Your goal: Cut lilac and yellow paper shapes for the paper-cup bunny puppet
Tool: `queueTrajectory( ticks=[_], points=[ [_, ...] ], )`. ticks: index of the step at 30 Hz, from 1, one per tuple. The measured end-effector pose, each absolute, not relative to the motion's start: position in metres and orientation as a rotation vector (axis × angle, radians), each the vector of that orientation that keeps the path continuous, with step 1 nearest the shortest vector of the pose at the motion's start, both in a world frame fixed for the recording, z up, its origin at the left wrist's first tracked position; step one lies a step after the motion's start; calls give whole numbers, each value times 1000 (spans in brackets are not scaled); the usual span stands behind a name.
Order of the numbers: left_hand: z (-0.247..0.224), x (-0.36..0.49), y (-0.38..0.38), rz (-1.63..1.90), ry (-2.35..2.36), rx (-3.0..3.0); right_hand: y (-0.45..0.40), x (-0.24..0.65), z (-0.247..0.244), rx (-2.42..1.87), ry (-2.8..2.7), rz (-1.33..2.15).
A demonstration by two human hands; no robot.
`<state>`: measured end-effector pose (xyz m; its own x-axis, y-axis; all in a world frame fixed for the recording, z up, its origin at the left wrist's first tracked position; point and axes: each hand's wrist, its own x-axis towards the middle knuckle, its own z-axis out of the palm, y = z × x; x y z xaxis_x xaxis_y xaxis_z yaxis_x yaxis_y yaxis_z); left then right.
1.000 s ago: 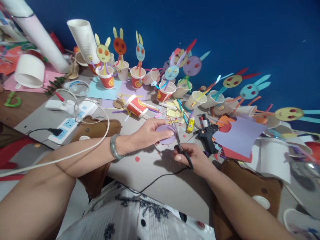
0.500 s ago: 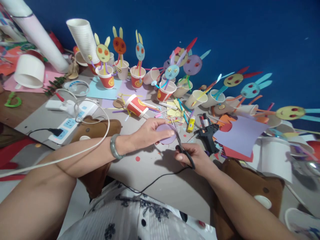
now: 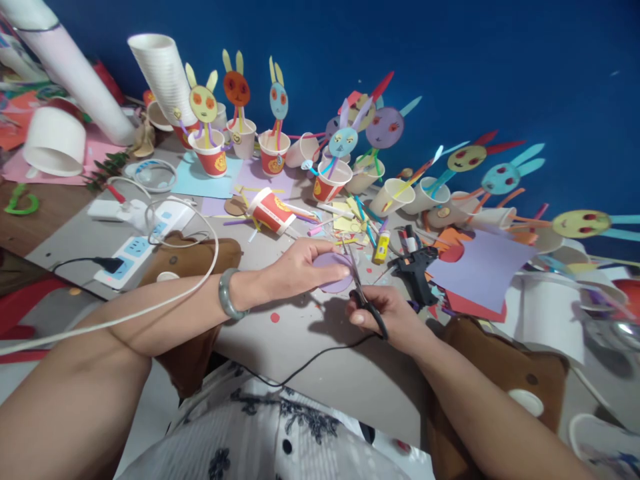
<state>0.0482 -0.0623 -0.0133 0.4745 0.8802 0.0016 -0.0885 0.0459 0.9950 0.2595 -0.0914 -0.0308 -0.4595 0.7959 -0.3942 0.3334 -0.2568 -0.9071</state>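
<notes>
Left of the black glue gun (image 3: 419, 272), your left hand (image 3: 293, 270) pinches a round purple paper disc (image 3: 339, 286), your right hand (image 3: 395, 319) grips black-handled metal scissors (image 3: 374, 315). Looks mostly rounded, maybe some edge left.

No text is legible. Print on the tipped red paper cup (image 3: 273, 211), the emblem on the front-left upright cup (image 3: 212, 160) and markings on the glue stick (image 3: 381, 249) are unreadable.

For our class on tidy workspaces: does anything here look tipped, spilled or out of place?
A red-and-white paper cup lies on its side, while similar cups behind it stand upright. A long white cable crosses in front of the left forearm, an awkward place for it.
</notes>
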Motion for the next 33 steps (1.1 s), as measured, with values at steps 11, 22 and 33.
queueTrajectory(
  ticks=[11,22,33],
  points=[
    [-14,48,-61,883,779,1355,-93,262,-31,-1384,-1627,1789],
    [-13,48,-61,895,776,1381,-93,264,-34,-1393,-1639,1765],
    [-17,45,-61,843,776,1394,-93,261,-29,-1411,-1671,1720]
  ],
)
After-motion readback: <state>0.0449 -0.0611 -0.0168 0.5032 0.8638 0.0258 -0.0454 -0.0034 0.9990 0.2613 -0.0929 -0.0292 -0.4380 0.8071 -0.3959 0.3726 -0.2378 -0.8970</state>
